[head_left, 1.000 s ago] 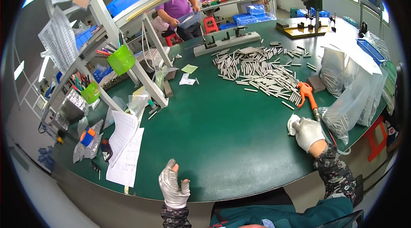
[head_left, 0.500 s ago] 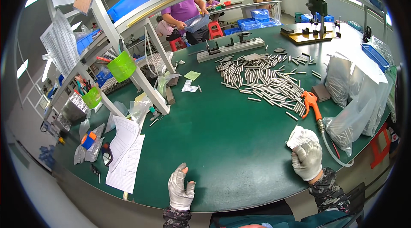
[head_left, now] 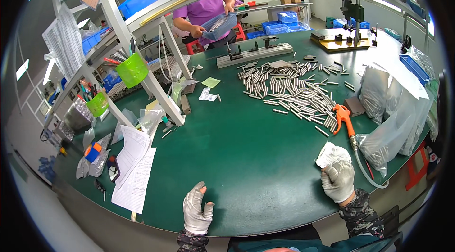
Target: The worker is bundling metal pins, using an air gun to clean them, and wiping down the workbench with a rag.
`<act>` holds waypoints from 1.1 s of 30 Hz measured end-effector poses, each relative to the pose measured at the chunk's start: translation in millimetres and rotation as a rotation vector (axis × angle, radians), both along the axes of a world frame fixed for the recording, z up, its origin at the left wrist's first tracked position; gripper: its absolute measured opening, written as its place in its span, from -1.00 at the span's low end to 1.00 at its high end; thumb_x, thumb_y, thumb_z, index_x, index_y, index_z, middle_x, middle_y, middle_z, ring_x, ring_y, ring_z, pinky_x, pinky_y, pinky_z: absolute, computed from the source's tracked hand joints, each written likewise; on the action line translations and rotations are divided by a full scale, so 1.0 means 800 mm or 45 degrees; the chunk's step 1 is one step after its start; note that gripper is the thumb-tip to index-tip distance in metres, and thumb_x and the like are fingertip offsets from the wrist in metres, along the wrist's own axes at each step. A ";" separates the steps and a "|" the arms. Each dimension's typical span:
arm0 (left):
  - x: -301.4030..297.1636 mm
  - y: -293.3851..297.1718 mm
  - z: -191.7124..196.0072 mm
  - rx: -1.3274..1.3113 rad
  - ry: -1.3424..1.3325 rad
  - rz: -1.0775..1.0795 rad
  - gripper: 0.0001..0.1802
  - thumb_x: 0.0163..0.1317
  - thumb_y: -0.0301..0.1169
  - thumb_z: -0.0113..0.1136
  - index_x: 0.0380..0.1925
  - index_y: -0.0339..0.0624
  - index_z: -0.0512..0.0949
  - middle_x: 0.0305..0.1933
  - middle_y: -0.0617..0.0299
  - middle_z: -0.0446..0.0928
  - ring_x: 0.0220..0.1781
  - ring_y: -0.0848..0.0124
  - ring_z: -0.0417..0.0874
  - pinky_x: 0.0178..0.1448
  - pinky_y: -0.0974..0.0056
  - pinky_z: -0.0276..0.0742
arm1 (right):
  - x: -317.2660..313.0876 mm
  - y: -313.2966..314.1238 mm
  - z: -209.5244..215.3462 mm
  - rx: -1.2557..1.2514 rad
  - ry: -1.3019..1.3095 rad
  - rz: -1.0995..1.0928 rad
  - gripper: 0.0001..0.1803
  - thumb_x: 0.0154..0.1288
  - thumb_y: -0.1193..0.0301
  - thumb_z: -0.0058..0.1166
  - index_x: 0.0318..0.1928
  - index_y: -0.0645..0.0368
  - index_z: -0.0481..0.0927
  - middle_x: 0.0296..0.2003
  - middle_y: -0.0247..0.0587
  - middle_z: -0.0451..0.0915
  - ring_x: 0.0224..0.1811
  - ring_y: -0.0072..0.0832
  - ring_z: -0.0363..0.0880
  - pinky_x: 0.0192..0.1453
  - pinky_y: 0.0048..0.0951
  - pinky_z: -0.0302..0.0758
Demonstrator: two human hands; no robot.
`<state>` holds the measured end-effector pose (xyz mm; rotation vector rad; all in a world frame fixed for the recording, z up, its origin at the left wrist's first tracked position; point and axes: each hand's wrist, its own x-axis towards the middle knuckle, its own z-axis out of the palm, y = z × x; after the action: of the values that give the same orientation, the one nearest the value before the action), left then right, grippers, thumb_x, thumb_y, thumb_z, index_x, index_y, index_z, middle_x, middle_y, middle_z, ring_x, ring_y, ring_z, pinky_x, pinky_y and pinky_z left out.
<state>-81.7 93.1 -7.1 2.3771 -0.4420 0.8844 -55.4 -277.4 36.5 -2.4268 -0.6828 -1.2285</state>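
Observation:
My left hand (head_left: 197, 209), in a pale glove with bare fingertips, rests at the table's near edge. Its thumb and fingers are apart, with nothing between them. Farther right, my right hand (head_left: 338, 182), also gloved, is curled closed at the near side of a crumpled white cloth (head_left: 333, 153); its fingers appear to grip the cloth's edge. Beyond that cloth lies an orange air blow gun (head_left: 344, 119) with a clear hose. A spread heap of short metal pins (head_left: 296, 92) covers the table's far right part.
Clear plastic bags of metal pins (head_left: 379, 145) stand at the right edge, beside a brown block (head_left: 353, 106). Paper sheets (head_left: 134, 176) and orange-blue tape (head_left: 93, 151) lie left, near a white frame post (head_left: 167, 95). Across the green table (head_left: 222, 157), a co-worker (head_left: 208, 15) holds a blue bin (head_left: 220, 26).
The co-worker has come nearer, and the blue bin now shows its contents of metal pieces. My view has shifted slightly. Both my hands keep nearly the same pose and place.

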 end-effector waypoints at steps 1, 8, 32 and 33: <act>-0.001 0.000 0.001 0.008 0.004 0.002 -0.51 0.21 -0.14 0.08 0.05 -0.19 0.32 -0.06 0.00 0.48 -0.11 0.08 0.54 -0.05 0.12 0.44 | -0.003 -0.004 -0.009 0.042 0.082 0.008 -0.85 -0.18 0.59 0.08 -0.46 0.21 0.51 -0.45 -0.10 0.54 -0.31 -0.08 0.54 -0.10 -0.11 0.43; 0.000 -0.002 0.000 -0.035 0.008 0.015 -0.53 0.23 -0.13 0.05 0.00 -0.23 0.35 -0.05 -0.01 0.48 -0.09 0.08 0.54 -0.02 0.12 0.45 | -0.006 -0.005 -0.008 0.075 0.158 -0.014 -0.80 -0.20 0.62 0.06 -0.42 0.21 0.54 -0.42 -0.08 0.55 -0.26 -0.10 0.56 -0.07 -0.13 0.43; 0.042 -0.005 0.057 0.084 -0.230 -0.188 -0.49 0.20 -0.19 0.09 0.10 -0.17 0.29 0.01 -0.01 0.45 -0.08 0.08 0.53 -0.03 0.11 0.43 | -0.013 0.051 0.132 -0.421 -0.140 0.296 -0.81 -0.21 0.48 0.17 -0.49 0.13 0.44 -0.63 -0.34 0.33 -0.62 -0.40 0.34 -0.50 -0.35 0.28; 0.046 -0.007 0.058 0.074 -0.251 -0.229 -0.49 0.20 -0.20 0.10 0.09 -0.18 0.31 0.01 -0.01 0.45 -0.08 0.08 0.53 -0.04 0.11 0.43 | -0.010 0.059 0.142 -0.503 -0.136 0.304 -0.81 -0.20 0.45 0.16 -0.49 0.11 0.44 -0.64 -0.35 0.33 -0.63 -0.42 0.33 -0.52 -0.37 0.25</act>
<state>-44.8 87.7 39.5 2.2675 -0.7563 1.0375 -63.6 -230.5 149.7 -2.4930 -1.3145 -1.2244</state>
